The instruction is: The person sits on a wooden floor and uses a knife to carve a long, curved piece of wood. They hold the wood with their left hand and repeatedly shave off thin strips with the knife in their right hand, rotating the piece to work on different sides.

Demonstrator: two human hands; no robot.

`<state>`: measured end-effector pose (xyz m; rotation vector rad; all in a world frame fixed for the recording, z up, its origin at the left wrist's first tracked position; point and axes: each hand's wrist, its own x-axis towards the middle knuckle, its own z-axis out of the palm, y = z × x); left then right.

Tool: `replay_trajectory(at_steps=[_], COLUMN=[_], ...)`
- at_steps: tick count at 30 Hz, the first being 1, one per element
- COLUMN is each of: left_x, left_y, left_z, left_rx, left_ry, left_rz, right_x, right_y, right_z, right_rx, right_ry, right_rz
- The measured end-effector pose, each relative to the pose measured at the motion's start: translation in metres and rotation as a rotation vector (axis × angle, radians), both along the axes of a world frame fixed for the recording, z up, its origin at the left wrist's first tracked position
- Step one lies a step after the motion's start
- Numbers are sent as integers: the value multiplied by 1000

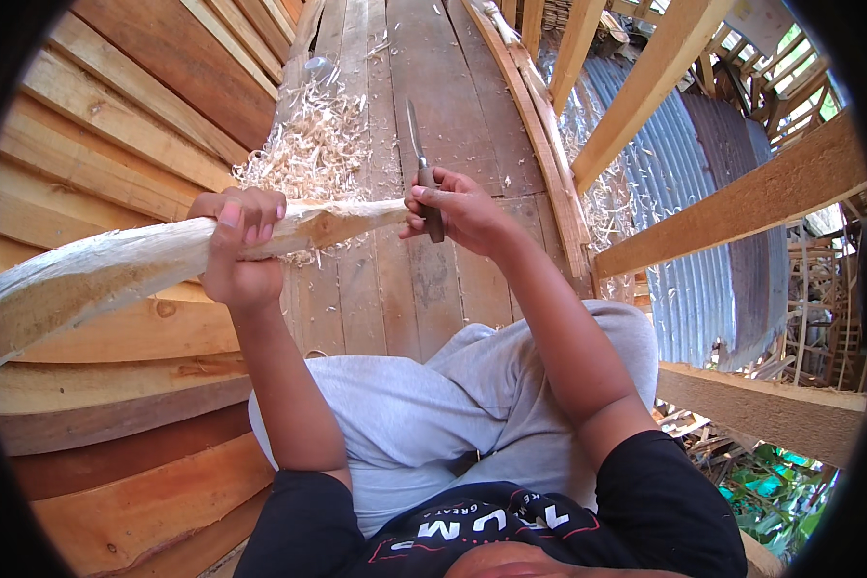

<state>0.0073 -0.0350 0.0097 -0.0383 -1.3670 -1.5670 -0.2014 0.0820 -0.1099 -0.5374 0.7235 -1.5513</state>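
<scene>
A long pale piece of carved wood (pixel 135 258) reaches from the left rim to the middle of the picture, narrowing toward its right end. My left hand (pixel 245 241) is closed around it from below, thumb and fingers wrapped over the top. At the narrow end, my right hand (pixel 453 207) grips a knife (pixel 428 183) by its dark handle. The blade points up and away from me, clear of the wood. Some fingers of the right hand lie close to the wood's tip; I cannot tell whether they touch it.
Curled wood shavings (pixel 323 135) lie heaped on the plank floor (pixel 453 87), with a small cup-like object (pixel 319 67) beside them. Stacked boards (pixel 125 125) line the left. Wooden rails (pixel 742 197) and corrugated metal sheets (pixel 679 193) are on the right. My legs (pixel 405 405) are folded below.
</scene>
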Motion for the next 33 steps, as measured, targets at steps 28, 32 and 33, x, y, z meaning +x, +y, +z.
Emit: replay_trajectory(at_steps=[28, 32, 33], left_x=[-3, -3, -3], left_y=[5, 5, 5], left_z=[0, 0, 0], left_rx=[-63, -65, -65], left_ry=[-9, -7, -8], left_rz=[-37, -41, -43], right_x=[-6, -4, -4], right_y=[5, 5, 5], right_z=[13, 15, 15], right_rx=[-137, -110, -105], right_ry=[-142, -123, -120], right_rz=[-47, -59, -60])
